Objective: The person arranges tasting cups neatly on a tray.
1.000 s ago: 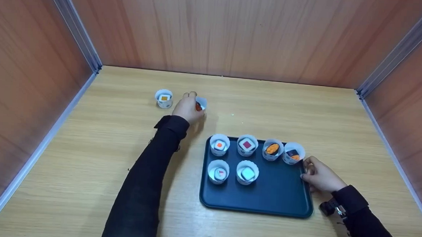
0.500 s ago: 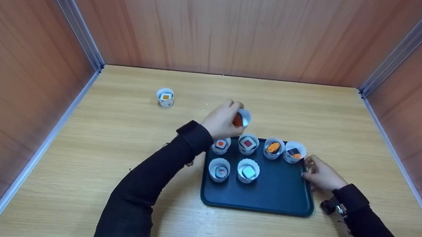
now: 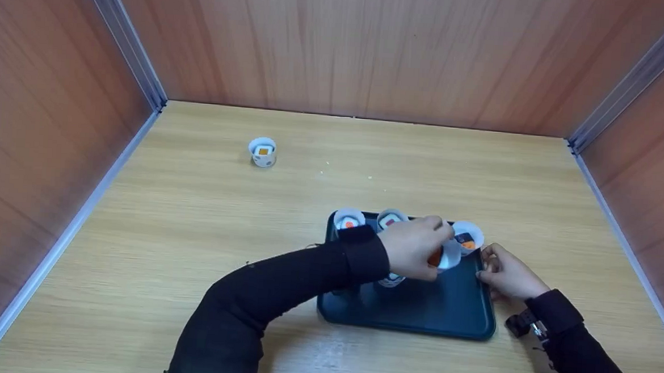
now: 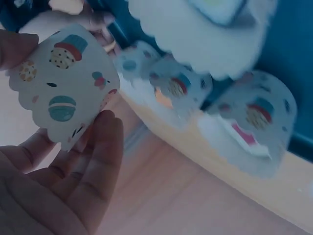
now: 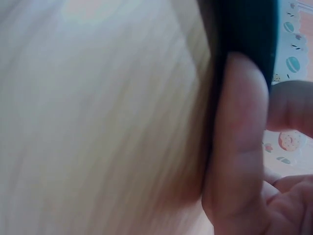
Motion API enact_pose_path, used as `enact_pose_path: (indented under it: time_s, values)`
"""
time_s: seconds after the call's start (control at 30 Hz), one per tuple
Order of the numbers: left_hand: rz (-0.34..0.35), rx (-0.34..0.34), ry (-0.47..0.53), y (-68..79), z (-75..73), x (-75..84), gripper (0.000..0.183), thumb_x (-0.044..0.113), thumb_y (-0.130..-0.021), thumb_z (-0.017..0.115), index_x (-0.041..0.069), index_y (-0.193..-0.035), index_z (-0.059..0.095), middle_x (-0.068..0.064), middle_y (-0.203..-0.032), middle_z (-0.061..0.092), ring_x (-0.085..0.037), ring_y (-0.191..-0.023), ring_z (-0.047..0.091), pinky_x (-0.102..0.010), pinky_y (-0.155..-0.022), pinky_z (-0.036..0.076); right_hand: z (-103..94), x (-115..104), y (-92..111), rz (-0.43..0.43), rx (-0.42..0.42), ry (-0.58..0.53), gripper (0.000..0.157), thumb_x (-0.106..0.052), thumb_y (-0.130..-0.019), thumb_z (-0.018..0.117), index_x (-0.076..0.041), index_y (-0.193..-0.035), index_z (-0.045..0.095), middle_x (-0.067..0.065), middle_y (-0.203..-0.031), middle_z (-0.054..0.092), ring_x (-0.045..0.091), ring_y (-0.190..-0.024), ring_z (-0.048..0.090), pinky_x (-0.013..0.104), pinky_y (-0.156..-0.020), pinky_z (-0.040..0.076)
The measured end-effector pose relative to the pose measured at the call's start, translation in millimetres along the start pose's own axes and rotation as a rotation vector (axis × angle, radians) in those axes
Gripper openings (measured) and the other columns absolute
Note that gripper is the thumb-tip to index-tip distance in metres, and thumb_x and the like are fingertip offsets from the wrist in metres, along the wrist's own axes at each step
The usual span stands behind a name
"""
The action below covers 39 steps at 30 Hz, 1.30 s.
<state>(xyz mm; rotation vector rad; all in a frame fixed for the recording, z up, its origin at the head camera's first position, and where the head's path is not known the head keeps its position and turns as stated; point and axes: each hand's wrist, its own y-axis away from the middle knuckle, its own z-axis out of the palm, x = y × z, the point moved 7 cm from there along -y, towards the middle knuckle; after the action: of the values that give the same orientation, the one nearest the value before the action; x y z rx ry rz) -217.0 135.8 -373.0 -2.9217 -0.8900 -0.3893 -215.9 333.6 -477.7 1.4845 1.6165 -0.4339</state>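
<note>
My left hand (image 3: 417,248) holds a white paper baking cup (image 3: 451,256) above the dark tray (image 3: 404,321). In the left wrist view, thumb and fingers grip this cup (image 4: 68,88), printed with cupcakes and macarons. Something orange-brown shows inside it in the head view. At the tray's right edge, my right hand (image 3: 512,275) pinches the rim; the right wrist view shows a finger (image 5: 242,132) along the tray's side (image 5: 252,24). Other filled cups stand on the tray: a back-left cup (image 3: 349,217), one beside it (image 3: 392,216), and a back-right cup (image 3: 468,236). The left arm hides others.
One more filled cup (image 3: 263,154) stands alone at the back left of the light wood table (image 3: 195,202). Wooden panels (image 3: 350,51) enclose the back and both sides. Small white specks lie behind the tray.
My left hand has carried the cup from the back of the table rightward and toward me, over the tray. The right hand stays at the tray's edge.
</note>
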Motion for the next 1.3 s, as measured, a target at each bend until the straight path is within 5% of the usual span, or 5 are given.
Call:
enact_pose_path:
  time_s: [0.3, 0.67, 1.07, 1.2, 1.3]
  values:
    - [-0.013, -0.186, -0.111, -20.0, 34.4, 14.8, 0.059, 0.042, -0.086, 0.070, 0.020, -0.136, 0.046, 0.004, -0.113, 0.053, -0.010, -0.091, 0.053, -0.023, -0.075, 0.048, 2.5, 1, 1, 0.025, -0.016, -0.013, 0.034, -0.003, -0.091, 0.058, 0.005, -0.116, 0.037, 0.003, -0.074, 0.050, 0.013, -0.056, 0.054, 0.030, -0.050, 0.053]
    - [-0.068, -0.251, -0.133, -23.8, 53.3, 10.2, 0.053, 0.039, -0.089, 0.068, 0.021, -0.134, 0.047, 0.003, -0.118, 0.055, -0.012, -0.093, 0.055, -0.025, -0.077, 0.051, 2.5, 4, 1, 0.031, -0.008, -0.004, 0.034, -0.003, -0.091, 0.059, 0.005, -0.116, 0.037, 0.005, -0.074, 0.052, 0.014, -0.054, 0.055, 0.030, -0.050, 0.053]
    - [-0.064, -0.214, -0.181, -21.2, 51.6, 12.0, 0.048, 0.041, -0.088, 0.068, 0.019, -0.127, 0.052, 0.001, -0.116, 0.058, -0.012, -0.092, 0.058, -0.026, -0.074, 0.053, 0.1, 2, 1, -0.011, -0.007, -0.005, 0.032, 0.000, -0.090, 0.058, 0.006, -0.113, 0.037, 0.003, -0.073, 0.049, 0.011, -0.056, 0.054, 0.030, -0.050, 0.053]
    - [-0.085, -0.218, -0.110, -20.0, 42.6, 8.5, 0.053, 0.047, -0.085, 0.070, 0.020, -0.127, 0.053, 0.004, -0.110, 0.058, -0.010, -0.090, 0.057, -0.024, -0.072, 0.050, 0.7, 2, 1, -0.006, -0.011, -0.010, 0.033, -0.001, -0.090, 0.059, 0.006, -0.113, 0.037, 0.003, -0.073, 0.049, 0.012, -0.055, 0.054, 0.030, -0.050, 0.054]
    - [-0.093, -0.149, -0.021, -16.1, 25.2, 1.6, 0.051, 0.049, -0.089, 0.066, 0.019, -0.129, 0.054, 0.006, -0.103, 0.058, -0.009, -0.086, 0.055, -0.022, -0.068, 0.046, 0.2, 2, 0, -0.004, -0.007, -0.007, 0.032, -0.001, -0.090, 0.059, 0.006, -0.113, 0.037, 0.003, -0.073, 0.048, 0.012, -0.056, 0.054, 0.030, -0.050, 0.054]
